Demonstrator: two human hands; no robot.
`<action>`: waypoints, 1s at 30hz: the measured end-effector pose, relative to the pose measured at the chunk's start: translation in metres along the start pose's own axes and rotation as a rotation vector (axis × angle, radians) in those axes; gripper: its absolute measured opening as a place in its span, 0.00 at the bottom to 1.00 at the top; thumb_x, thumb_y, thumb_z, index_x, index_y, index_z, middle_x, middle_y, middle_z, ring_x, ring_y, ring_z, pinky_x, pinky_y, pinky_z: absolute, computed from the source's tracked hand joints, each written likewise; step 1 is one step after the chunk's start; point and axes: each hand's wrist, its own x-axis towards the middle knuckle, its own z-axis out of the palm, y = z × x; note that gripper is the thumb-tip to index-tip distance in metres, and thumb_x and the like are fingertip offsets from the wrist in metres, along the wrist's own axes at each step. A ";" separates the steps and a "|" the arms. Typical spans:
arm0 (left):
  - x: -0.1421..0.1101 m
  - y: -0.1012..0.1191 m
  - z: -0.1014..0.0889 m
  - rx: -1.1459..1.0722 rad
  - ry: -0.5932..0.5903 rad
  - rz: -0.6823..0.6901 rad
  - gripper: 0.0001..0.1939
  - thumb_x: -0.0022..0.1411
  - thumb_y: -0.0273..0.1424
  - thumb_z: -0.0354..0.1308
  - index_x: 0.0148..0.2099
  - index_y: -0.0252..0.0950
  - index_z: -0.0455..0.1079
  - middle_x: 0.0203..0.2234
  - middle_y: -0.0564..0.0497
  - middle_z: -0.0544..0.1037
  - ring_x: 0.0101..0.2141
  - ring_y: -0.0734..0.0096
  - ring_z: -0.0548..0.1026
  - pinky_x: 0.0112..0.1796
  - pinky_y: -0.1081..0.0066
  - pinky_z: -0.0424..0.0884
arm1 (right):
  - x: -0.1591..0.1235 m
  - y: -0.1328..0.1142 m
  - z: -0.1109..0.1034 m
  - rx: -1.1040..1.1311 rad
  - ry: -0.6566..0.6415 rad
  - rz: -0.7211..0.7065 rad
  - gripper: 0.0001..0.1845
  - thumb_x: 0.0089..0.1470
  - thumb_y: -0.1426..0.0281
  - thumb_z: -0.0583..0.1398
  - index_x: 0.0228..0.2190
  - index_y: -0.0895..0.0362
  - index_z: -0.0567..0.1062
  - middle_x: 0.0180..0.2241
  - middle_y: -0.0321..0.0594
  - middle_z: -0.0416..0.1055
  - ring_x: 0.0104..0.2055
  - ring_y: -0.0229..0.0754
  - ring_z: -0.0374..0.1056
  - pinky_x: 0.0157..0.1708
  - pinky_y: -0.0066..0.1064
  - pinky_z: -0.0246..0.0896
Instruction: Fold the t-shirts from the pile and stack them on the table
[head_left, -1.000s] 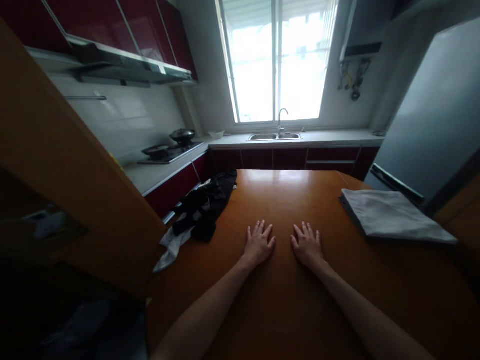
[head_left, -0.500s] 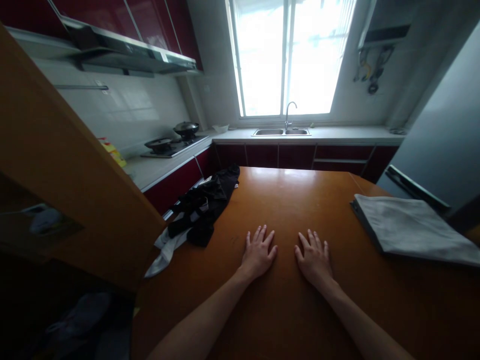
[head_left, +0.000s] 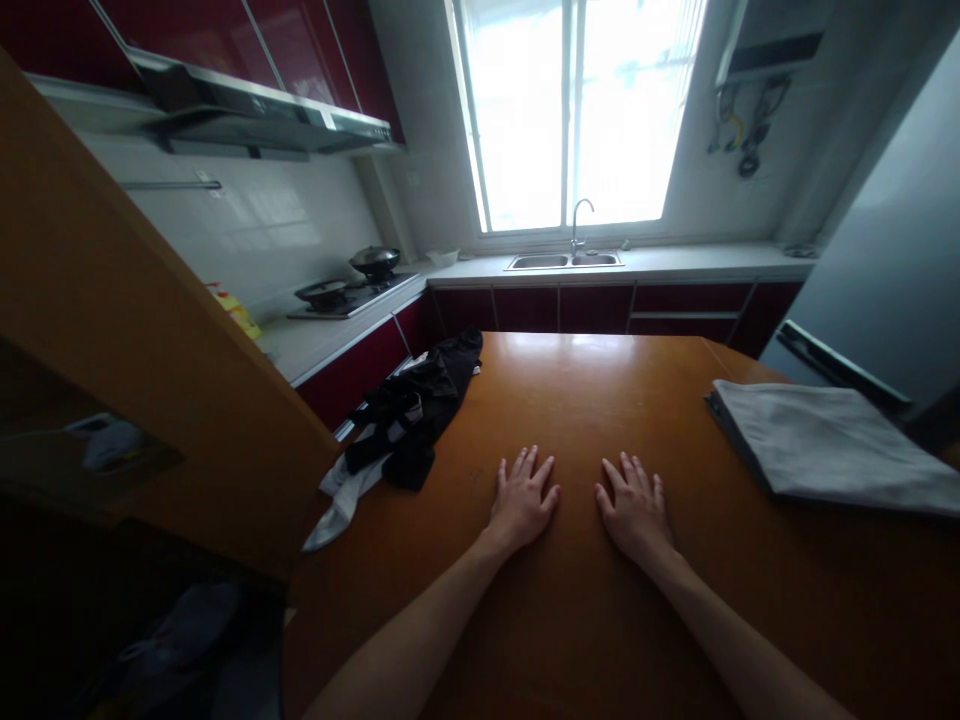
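As one second ago, the left hand (head_left: pixel 523 508) and right hand (head_left: pixel 636 510) rest flat and released on the wooden table (head_left: pixel 585 400), but the folded grey cloth (head_left: pixel 832 440) now reaches the view's right edge.

Since one second ago, the view is shifted: the right hand (head_left: pixel 635 508) appears slightly farther right, more of the yellow container (head_left: pixel 238 311) shows beside the wooden panel (head_left: pixel 150 290), and the grey cloth (head_left: pixel 832 440) reaches the view's right edge.
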 end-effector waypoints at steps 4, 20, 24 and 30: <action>0.001 0.000 0.000 0.002 -0.010 -0.004 0.30 0.72 0.46 0.46 0.71 0.45 0.57 0.72 0.45 0.53 0.71 0.57 0.48 0.67 0.43 0.42 | 0.000 0.000 0.000 0.002 0.005 0.000 0.31 0.66 0.59 0.48 0.66 0.53 0.63 0.71 0.47 0.49 0.74 0.51 0.40 0.69 0.53 0.30; 0.001 0.000 0.000 0.007 -0.004 0.000 0.29 0.72 0.46 0.46 0.71 0.44 0.57 0.71 0.45 0.53 0.71 0.56 0.49 0.67 0.43 0.42 | -0.001 -0.001 -0.002 0.016 0.015 0.000 0.30 0.66 0.59 0.48 0.66 0.54 0.64 0.71 0.47 0.50 0.74 0.51 0.40 0.69 0.53 0.29; 0.001 -0.001 -0.001 0.011 -0.009 -0.003 0.29 0.72 0.46 0.46 0.71 0.45 0.57 0.71 0.45 0.53 0.71 0.56 0.49 0.67 0.44 0.42 | 0.000 -0.001 -0.001 0.013 0.010 0.001 0.31 0.66 0.59 0.49 0.66 0.54 0.63 0.71 0.47 0.50 0.74 0.51 0.40 0.69 0.53 0.30; 0.001 0.003 -0.002 -0.077 -0.018 -0.023 0.29 0.70 0.44 0.51 0.70 0.44 0.60 0.71 0.44 0.54 0.71 0.55 0.49 0.67 0.41 0.41 | 0.000 0.002 0.002 -0.003 0.019 -0.006 0.31 0.66 0.58 0.48 0.66 0.53 0.64 0.71 0.47 0.50 0.73 0.51 0.40 0.69 0.54 0.31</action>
